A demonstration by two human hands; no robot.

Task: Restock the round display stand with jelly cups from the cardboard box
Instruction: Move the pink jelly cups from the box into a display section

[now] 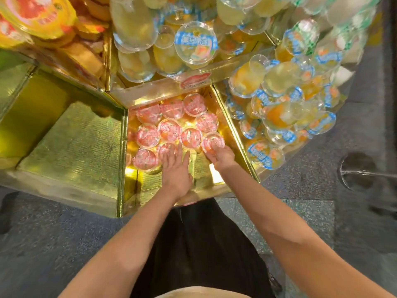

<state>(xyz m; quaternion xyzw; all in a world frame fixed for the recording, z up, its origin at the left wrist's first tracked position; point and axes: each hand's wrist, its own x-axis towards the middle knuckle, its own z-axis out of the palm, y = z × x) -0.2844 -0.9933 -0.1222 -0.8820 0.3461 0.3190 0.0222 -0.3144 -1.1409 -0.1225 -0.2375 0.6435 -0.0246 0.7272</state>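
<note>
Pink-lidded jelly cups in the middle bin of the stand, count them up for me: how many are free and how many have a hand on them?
Free pink-lidded cups: 8
Touched cup, under the flat left hand: 1
Gripped cup, in the right hand: 1
Total: 10 in view

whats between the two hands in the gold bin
In the head view, mostly a bare strip of gold bin floor separates the left hand from the right hand, which grips a pink-lidded jelly cup.
</note>
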